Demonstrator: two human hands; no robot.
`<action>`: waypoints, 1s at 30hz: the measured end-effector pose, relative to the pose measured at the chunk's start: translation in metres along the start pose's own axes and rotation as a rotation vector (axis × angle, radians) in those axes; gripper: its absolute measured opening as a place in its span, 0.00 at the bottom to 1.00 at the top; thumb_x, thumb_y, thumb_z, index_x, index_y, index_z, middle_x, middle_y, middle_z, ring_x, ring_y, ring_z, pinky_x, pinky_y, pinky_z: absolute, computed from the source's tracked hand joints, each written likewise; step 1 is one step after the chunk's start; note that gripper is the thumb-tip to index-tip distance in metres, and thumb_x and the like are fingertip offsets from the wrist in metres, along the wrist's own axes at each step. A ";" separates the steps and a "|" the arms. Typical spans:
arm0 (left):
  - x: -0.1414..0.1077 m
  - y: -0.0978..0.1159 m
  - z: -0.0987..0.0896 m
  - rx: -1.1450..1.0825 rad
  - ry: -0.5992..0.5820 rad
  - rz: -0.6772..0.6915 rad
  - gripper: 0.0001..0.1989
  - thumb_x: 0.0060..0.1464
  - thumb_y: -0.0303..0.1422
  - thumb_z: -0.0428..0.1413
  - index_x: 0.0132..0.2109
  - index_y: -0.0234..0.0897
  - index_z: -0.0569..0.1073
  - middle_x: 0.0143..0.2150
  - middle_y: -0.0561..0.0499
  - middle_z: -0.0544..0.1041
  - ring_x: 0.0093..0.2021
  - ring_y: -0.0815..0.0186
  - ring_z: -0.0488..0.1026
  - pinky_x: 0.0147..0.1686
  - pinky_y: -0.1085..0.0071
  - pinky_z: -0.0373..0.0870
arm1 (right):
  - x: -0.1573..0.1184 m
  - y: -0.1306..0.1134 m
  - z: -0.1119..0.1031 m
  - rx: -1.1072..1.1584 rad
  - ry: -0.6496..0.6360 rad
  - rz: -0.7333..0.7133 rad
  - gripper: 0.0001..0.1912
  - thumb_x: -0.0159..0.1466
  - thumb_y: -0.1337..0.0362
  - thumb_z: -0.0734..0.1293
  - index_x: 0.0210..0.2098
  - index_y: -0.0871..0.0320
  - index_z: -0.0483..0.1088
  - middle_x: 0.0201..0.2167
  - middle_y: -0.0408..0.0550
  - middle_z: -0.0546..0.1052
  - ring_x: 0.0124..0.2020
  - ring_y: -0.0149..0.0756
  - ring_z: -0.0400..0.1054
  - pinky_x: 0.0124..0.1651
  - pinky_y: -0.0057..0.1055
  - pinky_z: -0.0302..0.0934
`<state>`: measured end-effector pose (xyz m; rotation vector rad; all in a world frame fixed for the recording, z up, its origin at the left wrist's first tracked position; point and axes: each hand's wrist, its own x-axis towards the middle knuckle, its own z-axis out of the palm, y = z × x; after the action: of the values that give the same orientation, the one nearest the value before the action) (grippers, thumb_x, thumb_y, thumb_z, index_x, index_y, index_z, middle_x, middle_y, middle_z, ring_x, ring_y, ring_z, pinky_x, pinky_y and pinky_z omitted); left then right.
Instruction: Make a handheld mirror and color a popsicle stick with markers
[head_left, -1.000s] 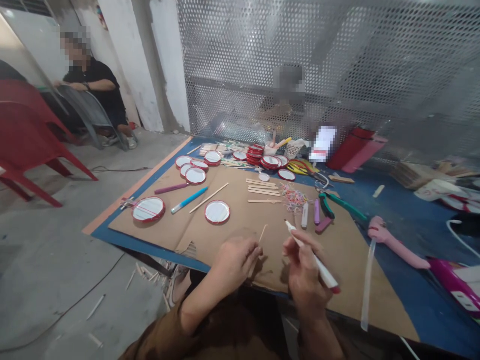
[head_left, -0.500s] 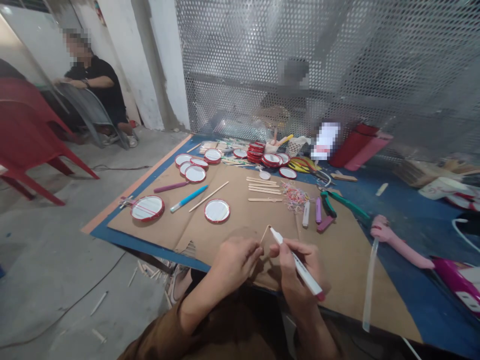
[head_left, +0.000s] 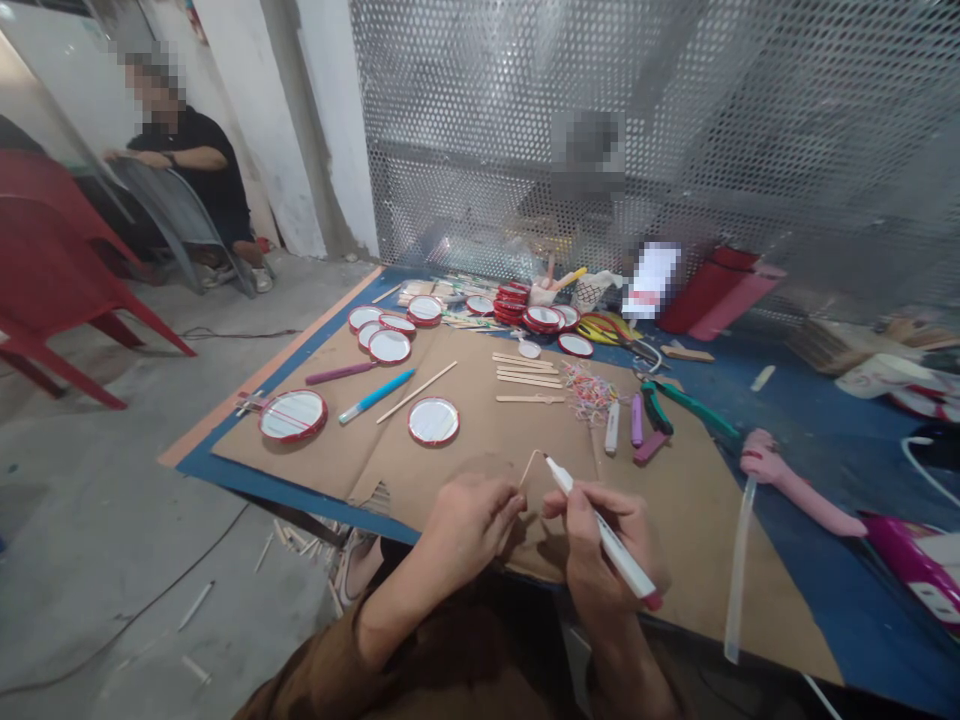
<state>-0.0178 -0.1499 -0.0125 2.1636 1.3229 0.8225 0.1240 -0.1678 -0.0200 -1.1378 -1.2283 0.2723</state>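
My left hand (head_left: 474, 518) pinches a thin, pale bent strip (head_left: 529, 467) that rises from the fingertips and turns to the right at its top. In my right hand (head_left: 609, 540) is a white marker (head_left: 616, 552) with a red end, held like a pen. Its dark tip points up and left, close by the strip's upper end; whether they touch I cannot tell. Beyond my hands lie a round white disc with a red rim (head_left: 433, 422), several flat wooden sticks (head_left: 528, 377) and a tangle of coloured threads (head_left: 591, 390).
Brown cardboard (head_left: 480, 450) covers much of the blue table (head_left: 300, 497). Markers, green-handled pliers (head_left: 657, 408) and a pink glue gun (head_left: 802, 490) lie to the right. A stack of red-rimmed discs (head_left: 511, 303) stands at the back. A person (head_left: 196, 165) sits far left.
The marker's tip has drawn slightly right and away from the bent strip's top, my right hand shifting with it. My left hand stays almost still, holding the strip.
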 end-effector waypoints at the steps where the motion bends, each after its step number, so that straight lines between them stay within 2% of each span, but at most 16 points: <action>1: 0.000 0.000 0.000 0.003 0.001 -0.001 0.11 0.63 0.30 0.51 0.32 0.37 0.73 0.29 0.50 0.77 0.32 0.65 0.73 0.31 0.73 0.61 | 0.000 0.000 0.000 -0.001 -0.002 -0.004 0.03 0.62 0.66 0.67 0.35 0.58 0.70 0.24 0.42 0.78 0.23 0.31 0.74 0.28 0.27 0.69; 10: -0.001 0.001 0.001 0.027 0.010 0.007 0.12 0.62 0.30 0.52 0.30 0.37 0.72 0.29 0.50 0.77 0.31 0.64 0.73 0.30 0.73 0.60 | 0.001 -0.003 0.000 -0.021 -0.062 -0.002 0.03 0.63 0.64 0.67 0.34 0.58 0.70 0.23 0.42 0.77 0.22 0.30 0.73 0.27 0.26 0.69; 15: -0.001 0.001 0.000 0.012 0.017 0.011 0.11 0.62 0.29 0.52 0.30 0.37 0.73 0.29 0.50 0.77 0.31 0.65 0.72 0.30 0.74 0.60 | 0.001 -0.002 0.001 -0.013 -0.009 0.020 0.04 0.63 0.64 0.67 0.35 0.59 0.70 0.24 0.43 0.78 0.22 0.30 0.73 0.25 0.25 0.68; 23: -0.001 0.001 -0.001 0.009 0.009 0.014 0.12 0.62 0.29 0.52 0.30 0.36 0.73 0.28 0.50 0.77 0.31 0.65 0.73 0.30 0.74 0.60 | 0.003 -0.004 0.001 -0.025 -0.062 -0.032 0.02 0.63 0.66 0.67 0.34 0.58 0.70 0.24 0.41 0.77 0.23 0.30 0.73 0.27 0.25 0.69; 30: -0.001 0.001 0.000 0.003 0.012 0.014 0.12 0.62 0.29 0.51 0.30 0.36 0.72 0.28 0.50 0.76 0.30 0.66 0.72 0.30 0.74 0.60 | 0.002 -0.003 0.002 0.004 -0.031 -0.009 0.03 0.63 0.65 0.68 0.35 0.58 0.70 0.24 0.42 0.78 0.21 0.29 0.73 0.25 0.23 0.67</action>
<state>-0.0181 -0.1512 -0.0121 2.1759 1.3171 0.8408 0.1221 -0.1672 -0.0164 -1.1281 -1.2592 0.2856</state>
